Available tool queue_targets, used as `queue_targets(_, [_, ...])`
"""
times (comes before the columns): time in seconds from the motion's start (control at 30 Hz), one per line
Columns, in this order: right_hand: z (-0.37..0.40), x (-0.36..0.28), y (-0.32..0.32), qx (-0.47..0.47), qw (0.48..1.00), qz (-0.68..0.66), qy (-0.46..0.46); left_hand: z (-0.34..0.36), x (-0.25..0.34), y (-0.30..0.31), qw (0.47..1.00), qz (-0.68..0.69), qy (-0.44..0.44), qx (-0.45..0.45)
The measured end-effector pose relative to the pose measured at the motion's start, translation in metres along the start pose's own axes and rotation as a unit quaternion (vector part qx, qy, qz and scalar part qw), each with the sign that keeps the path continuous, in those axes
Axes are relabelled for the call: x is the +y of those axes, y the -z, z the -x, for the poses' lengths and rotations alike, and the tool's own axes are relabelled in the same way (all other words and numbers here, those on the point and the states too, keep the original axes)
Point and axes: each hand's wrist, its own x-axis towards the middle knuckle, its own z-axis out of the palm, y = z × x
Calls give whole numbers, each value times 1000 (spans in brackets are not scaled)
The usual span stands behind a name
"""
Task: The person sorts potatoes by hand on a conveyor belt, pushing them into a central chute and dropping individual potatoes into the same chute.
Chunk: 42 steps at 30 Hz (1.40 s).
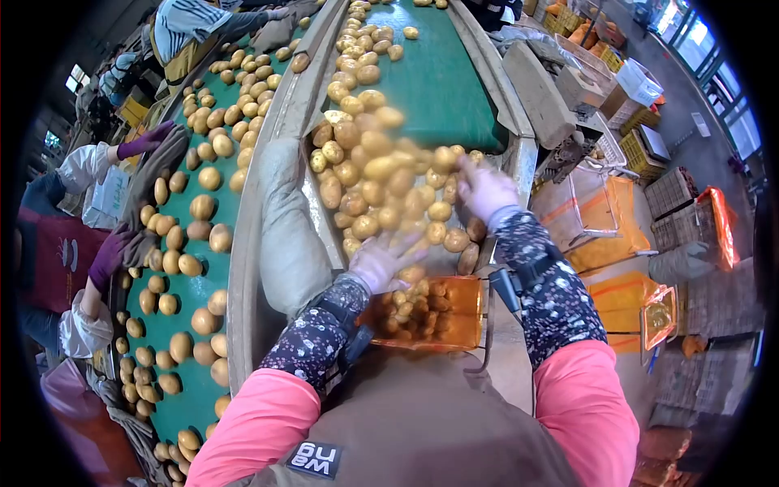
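Note:
Potatoes (373, 192) lie heaped in the metal chute (527, 162) at the end of a green conveyor belt (442, 81); some in the middle are blurred by motion. My left hand (383, 264), in a pale thin glove, is spread over the lower edge of the heap, fingers apart. On the heap's right side, my right hand (488, 193) wears a similar glove and touches potatoes with its fingers extended. Below the chute mouth, an orange bag (464, 304) hangs open with several potatoes inside. Neither hand is closed around a potato.
A grey padded cloth roll (288, 235) lies along the chute's left side. Another green belt (203, 276) carries potatoes at left, where a person in purple gloves (109, 252) stands. Orange bags (613, 292) on frames and stacked crates (673, 195) stand at right.

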Motion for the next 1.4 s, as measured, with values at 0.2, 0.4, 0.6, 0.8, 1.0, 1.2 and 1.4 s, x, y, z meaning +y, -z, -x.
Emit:
queue_targets(0.2, [3,26,139,465,834,-196,225,0,3,8,999,34,14,-31])
queue_targets(0.4, [5,147,288,524,844,111,-10,0,6,9,997,43,22,-61])
queue_targets(0.6, [-11,64,147,130,952,-266,77,2,5,4,999,13,12,-28])
queue_targets(0.8, [-23,-86,15,-24,962,-209,172,0,3,4,1000,3,0,0])
queue_targets(1.0, [-56,-131,-41,-30,985,-60,159,1,1,8,1000,1,-3,-10])
queue_targets(1.2, [-51,-85,-64,76,949,-297,67,1,5,13,1000,15,-5,-11])
queue_targets(1.4, [-30,-58,-49,-92,500,-849,-145,1,2,-1,1000,12,-9,1])
